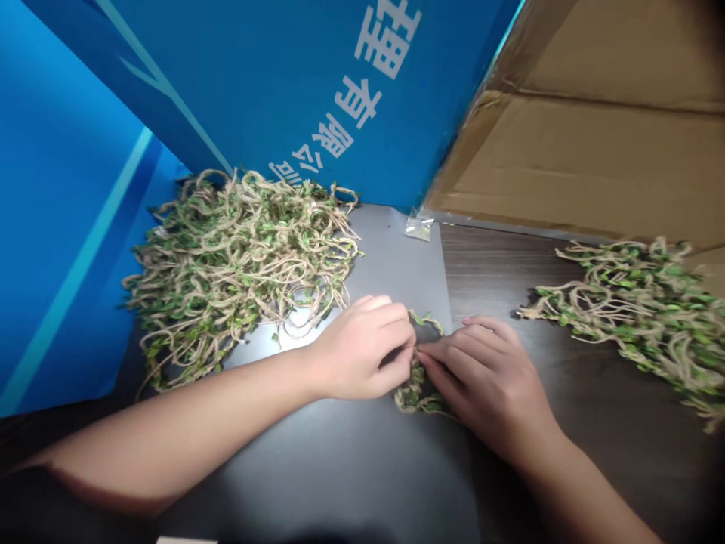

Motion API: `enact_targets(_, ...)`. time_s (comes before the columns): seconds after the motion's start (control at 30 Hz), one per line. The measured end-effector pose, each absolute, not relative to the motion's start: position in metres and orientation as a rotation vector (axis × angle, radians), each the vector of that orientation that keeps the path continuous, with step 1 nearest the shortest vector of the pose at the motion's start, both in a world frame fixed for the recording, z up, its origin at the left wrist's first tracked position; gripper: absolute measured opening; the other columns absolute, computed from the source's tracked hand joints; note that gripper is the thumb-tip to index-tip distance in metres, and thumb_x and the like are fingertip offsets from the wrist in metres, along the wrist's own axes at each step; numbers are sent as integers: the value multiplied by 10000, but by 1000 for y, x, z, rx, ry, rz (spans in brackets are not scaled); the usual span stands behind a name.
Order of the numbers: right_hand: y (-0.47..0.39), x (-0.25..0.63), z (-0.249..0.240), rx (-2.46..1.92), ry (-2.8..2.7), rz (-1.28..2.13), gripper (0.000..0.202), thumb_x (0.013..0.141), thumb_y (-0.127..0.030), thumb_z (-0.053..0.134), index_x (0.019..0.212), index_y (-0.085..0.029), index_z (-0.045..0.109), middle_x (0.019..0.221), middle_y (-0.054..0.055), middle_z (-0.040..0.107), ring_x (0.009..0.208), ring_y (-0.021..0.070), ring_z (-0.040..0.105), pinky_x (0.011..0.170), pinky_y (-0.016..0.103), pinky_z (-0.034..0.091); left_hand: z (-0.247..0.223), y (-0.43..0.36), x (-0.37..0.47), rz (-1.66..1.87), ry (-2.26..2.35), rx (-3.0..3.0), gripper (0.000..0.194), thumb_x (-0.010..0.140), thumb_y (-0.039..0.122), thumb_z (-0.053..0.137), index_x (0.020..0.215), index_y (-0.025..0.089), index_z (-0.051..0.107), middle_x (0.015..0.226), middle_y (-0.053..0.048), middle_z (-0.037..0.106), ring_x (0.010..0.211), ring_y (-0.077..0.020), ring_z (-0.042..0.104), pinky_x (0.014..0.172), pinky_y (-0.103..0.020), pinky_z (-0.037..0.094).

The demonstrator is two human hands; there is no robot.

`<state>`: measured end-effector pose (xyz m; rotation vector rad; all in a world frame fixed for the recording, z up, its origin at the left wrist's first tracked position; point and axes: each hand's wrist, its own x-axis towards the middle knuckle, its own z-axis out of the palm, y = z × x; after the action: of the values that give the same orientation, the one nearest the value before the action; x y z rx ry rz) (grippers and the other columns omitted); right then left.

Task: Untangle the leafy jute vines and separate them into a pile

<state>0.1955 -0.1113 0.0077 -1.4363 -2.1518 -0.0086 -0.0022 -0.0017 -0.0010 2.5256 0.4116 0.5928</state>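
Observation:
My left hand and my right hand meet over the grey mat, both with fingers pinched. Between them is a length of leafy twine, tan cord with small green leaves. Its middle is partly covered by my fingers, while loops of it show above and below them. To the left, beyond my left forearm, lies a large heap of the same leafy twine. Another pile of leafy twine is spread on the dark wood surface to the right of my right hand.
Blue panels with white characters stand behind the heap. A brown cardboard panel rises at the back right. A small clear packet lies by the far edge of the grey mat, which covers part of a dark wood-grain table.

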Motion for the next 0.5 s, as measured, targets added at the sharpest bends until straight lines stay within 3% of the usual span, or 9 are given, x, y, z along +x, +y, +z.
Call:
enact_targets(0.2,-110,193,8,-1445,-2160,-21,87,938,-142,680,883,-206,658,781,-41,712,734,125,625,987,399,428,0,-3,-3,602,424,2561,145,934,212,545,832,177,643,817,-27,633,785,-157,504,745,-338,382)
enact_targets(0.5,-112,192,11,-1450,-2069,-42,149,886,-117,727,908,-219,621,809,-35,716,746,129,570,968,386,445,3,-1,-3,616,462,2446,99,907,193,573,846,179,650,834,-14,642,794,-145,534,777,-332,398)
